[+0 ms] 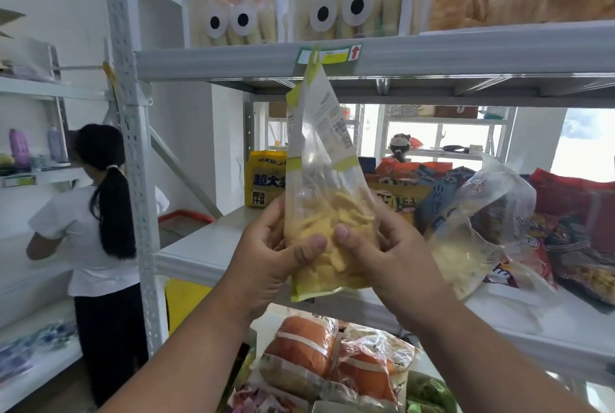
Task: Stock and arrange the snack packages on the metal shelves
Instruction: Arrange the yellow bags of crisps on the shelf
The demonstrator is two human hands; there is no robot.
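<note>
Gripping the clear bag of yellow chips (327, 213) from both sides, our left hand (276, 246) and right hand (382, 246) curl around its lower half, thumbs pressed on the front. We hold the bag upright in front of the middle shelf (199, 246), its top reaching the edge of the upper shelf (432, 56). Behind the bag, on the middle shelf, stands a yellow package (263, 179); to the bag's right lies a heap of snack bags (532, 213). Above the bag stand packages with cartoon eyes (233, 6). Below it sit bread packs (332, 359). Far left of the bag, a person in white (96, 229) faces another rack.
</note>
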